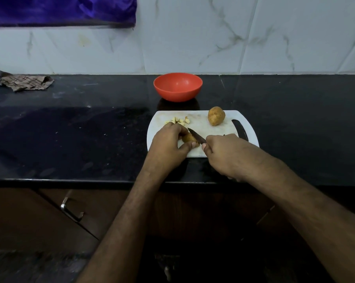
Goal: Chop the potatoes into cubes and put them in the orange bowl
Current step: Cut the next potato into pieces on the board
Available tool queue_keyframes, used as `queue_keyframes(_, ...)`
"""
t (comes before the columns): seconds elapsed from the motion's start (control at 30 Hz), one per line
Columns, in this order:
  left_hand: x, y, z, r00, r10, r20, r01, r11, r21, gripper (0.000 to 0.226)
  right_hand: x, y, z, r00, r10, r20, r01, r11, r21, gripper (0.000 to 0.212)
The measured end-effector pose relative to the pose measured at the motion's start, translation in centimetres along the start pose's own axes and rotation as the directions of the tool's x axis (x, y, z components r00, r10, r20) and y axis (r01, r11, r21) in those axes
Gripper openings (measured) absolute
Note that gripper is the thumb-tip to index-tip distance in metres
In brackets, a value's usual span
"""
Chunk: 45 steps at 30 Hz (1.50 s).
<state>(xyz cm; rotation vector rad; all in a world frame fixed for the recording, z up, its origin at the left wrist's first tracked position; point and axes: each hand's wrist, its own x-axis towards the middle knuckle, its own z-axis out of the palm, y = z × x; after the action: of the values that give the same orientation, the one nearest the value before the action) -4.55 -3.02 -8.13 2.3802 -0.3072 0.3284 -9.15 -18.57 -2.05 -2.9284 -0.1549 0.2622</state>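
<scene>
On a white plastic cutting board (217, 131) on the black stone tabletop (80, 129), our left hand (168, 144) grips a brown potato piece (188, 138). Our right hand (223, 154) holds a dark-bladed knife (196, 136) against it. Pale potato cubes (178, 121) lie far left, a whole brown potato (216, 116) far right. The empty round orange plastic bowl (178, 86) sits beyond.

A black stone counter (90, 139) is carrying an orange bowl (178, 86) near the wall, a white cutting board (217, 131) lying just in front of it, and a crumpled checked cloth (24, 82) sitting far left.
</scene>
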Motion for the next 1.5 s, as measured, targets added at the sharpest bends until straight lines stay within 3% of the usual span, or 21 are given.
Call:
queue_keyframes(0.27, -0.2, 0.1, -0.2, 1.0, -0.018, -0.011, 0.018, 1.0, 0.015, 0.031, 0.3, -1.0, -2.7, 0.983, 0.061, 0.175, -0.052, 0.997, -0.051, 0.011)
queue_keyframes(0.5, 0.0, 0.0, 0.0, 1.0, -0.003, -0.003, 0.003, 0.999, 0.037, 0.042, 0.0, -0.1, -1.3, 0.996, 0.008, 0.087, -0.004, 0.999, -0.036, 0.025)
queue_keyframes(0.7, -0.1, 0.0, -0.1, 0.999, -0.027, -0.043, 0.025, 0.999, -0.046, 0.034, 0.1, 0.6, -0.7, 1.0, -0.007, 0.01, 0.007, 0.999, 0.031, 0.029)
queue_keyframes(0.87, 0.0, 0.1, -0.3, 0.999, -0.029, -0.024, 0.028, 0.998, -0.051, 0.035, 0.2, 0.8, -0.6, 1.0, -0.011, 0.026, 0.007, 0.992, 0.129, 0.026)
queue_keyframes(1.2, -0.2, -0.3, -0.2, 0.999, 0.047, 0.003, -0.047, 0.999, 0.003, 0.023, 0.3, 0.4, 0.6, 0.993, 0.03, -0.114, -0.03, 1.0, 0.003, 0.032)
queue_keyframes(1.5, -0.1, -0.4, 0.2, 0.998, 0.065, -0.008, -0.064, 0.996, 0.054, 0.025, 0.5, 0.1, 0.4, 0.992, 0.026, -0.119, -0.032, 0.998, -0.047, 0.03)
